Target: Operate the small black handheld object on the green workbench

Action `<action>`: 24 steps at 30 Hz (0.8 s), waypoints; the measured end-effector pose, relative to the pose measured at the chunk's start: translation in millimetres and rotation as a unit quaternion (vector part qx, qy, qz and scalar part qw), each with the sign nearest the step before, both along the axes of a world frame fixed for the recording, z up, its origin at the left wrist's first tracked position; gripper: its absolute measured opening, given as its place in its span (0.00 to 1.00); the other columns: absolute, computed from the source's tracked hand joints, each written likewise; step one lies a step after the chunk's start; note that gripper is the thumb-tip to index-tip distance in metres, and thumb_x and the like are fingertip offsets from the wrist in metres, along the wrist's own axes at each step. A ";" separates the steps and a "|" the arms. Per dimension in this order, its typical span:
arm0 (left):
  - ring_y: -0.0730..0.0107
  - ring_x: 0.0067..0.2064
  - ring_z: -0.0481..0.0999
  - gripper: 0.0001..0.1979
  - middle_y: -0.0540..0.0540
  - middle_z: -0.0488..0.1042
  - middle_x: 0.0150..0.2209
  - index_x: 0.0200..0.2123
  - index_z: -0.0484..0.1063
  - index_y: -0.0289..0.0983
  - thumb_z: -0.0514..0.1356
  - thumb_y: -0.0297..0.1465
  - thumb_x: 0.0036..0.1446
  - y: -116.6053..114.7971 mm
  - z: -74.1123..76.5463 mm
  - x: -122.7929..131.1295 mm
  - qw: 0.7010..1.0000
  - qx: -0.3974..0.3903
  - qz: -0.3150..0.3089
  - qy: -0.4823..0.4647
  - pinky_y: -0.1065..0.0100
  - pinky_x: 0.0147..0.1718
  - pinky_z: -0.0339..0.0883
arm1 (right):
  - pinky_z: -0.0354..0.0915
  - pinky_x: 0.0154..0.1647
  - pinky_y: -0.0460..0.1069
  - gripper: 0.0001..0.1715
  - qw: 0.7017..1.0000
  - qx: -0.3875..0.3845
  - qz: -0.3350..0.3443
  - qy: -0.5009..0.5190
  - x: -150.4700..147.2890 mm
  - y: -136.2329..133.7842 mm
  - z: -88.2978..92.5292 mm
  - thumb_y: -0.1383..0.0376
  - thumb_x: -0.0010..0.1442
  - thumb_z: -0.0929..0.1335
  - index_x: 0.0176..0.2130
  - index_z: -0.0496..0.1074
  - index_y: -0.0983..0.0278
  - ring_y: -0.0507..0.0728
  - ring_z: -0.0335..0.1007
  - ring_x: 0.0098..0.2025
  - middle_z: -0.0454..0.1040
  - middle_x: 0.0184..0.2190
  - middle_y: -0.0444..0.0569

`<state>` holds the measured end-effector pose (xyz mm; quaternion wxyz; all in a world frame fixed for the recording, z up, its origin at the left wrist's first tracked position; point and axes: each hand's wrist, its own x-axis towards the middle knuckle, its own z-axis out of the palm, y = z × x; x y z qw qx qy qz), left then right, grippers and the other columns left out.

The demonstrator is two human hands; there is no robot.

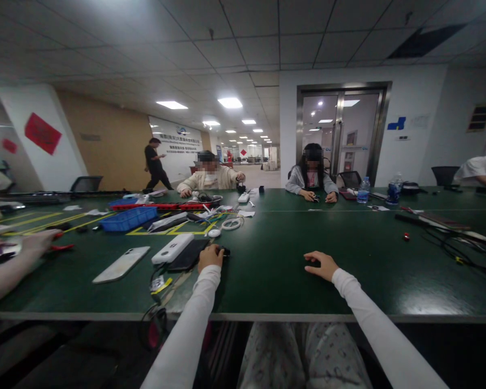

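Note:
My left hand [211, 258] is closed around a small black object [226, 252], of which only one end shows past the fingers. It rests on the green table [267, 281], beside a dark flat pad or device [186, 256] and a white power bank [173, 248]. To the right, my right hand [322, 265] lies on the table with its fingers bent and the thumb apart from them. Nothing can be seen in it; a dark patch between thumb and fingers looks like shadow.
A white phone [121, 265] lies at the left. Behind are a blue tray [128, 219], a coiled white cable [231, 223] and a round white piece [214, 233]. Black cables [456, 248] and a small red item [406, 236] lie right. A co-worker's hand [36, 246] is far left; two people sit opposite.

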<state>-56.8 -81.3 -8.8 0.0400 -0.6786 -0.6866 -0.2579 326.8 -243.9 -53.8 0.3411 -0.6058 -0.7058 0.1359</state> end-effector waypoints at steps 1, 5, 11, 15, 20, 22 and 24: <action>0.65 0.44 0.68 0.13 0.44 0.71 0.41 0.40 0.69 0.37 0.54 0.36 0.54 0.3 0.0 -0.2 1.000 -0.001 -0.001 0.001 0.67 0.43 0.59 | 0.61 0.47 0.56 0.26 1.000 0.003 0.000 -0.001 0.2 0.5 -0.8 0.55 0.49 0.68 0.47 0.68 0.60 0.59 0.67 0.43 0.72 0.42 0.48; 0.66 0.44 0.69 0.13 0.43 0.72 0.41 0.41 0.69 0.37 0.54 0.35 0.54 2.2 -1.1 -1.2 1.000 0.008 -0.007 0.002 0.67 0.44 0.60 | 0.61 0.47 0.56 0.26 1.000 0.008 0.004 -0.005 0.9 0.9 -1.3 0.54 0.49 0.68 0.47 0.68 0.59 0.58 0.67 0.43 0.72 0.42 0.48; 0.66 0.45 0.69 0.13 0.45 0.73 0.42 0.44 0.69 0.39 0.53 0.32 0.54 2.9 -1.9 -1.4 1.000 0.019 -0.019 -0.008 0.67 0.44 0.61 | 0.61 0.47 0.56 0.25 1.000 -0.001 0.004 -0.010 1.1 0.1 0.3 0.54 0.49 0.67 0.47 0.68 0.59 0.58 0.67 0.44 0.71 0.43 0.48; 0.64 0.47 0.68 0.14 0.45 0.73 0.43 0.44 0.68 0.39 0.53 0.32 0.55 0.5 0.2 -0.4 0.999 0.025 -0.019 -0.018 0.66 0.45 0.61 | 0.61 0.47 0.56 0.25 1.000 -0.004 0.002 -0.008 0.4 -0.8 1.6 0.55 0.49 0.67 0.47 0.68 0.59 0.58 0.67 0.44 0.71 0.43 0.48; 0.62 0.47 0.69 0.14 0.41 0.73 0.41 0.46 0.66 0.38 0.50 0.32 0.56 -0.6 2.1 2.7 0.999 0.025 0.004 -0.043 0.65 0.43 0.62 | 0.60 0.48 0.56 0.24 1.000 -0.012 0.006 -0.006 0.5 -1.6 3.4 0.55 0.50 0.67 0.47 0.68 0.58 0.58 0.67 0.44 0.71 0.44 0.48; 0.62 0.45 0.71 0.14 0.39 0.73 0.41 0.46 0.64 0.36 0.49 0.32 0.57 -0.8 2.5 5.1 0.998 0.015 0.009 -0.058 0.65 0.42 0.63 | 0.60 0.48 0.56 0.24 1.000 -0.015 0.008 -0.007 1.0 -1.4 3.3 0.54 0.50 0.67 0.47 0.68 0.58 0.58 0.66 0.45 0.70 0.45 0.48; 0.62 0.43 0.73 0.14 0.38 0.73 0.41 0.47 0.63 0.35 0.49 0.30 0.57 -1.3 2.9 7.6 0.998 0.006 0.005 -0.069 0.65 0.41 0.63 | 0.60 0.48 0.56 0.25 1.000 -0.017 0.009 -0.009 1.4 -0.9 2.8 0.54 0.50 0.67 0.47 0.68 0.58 0.58 0.66 0.45 0.70 0.45 0.47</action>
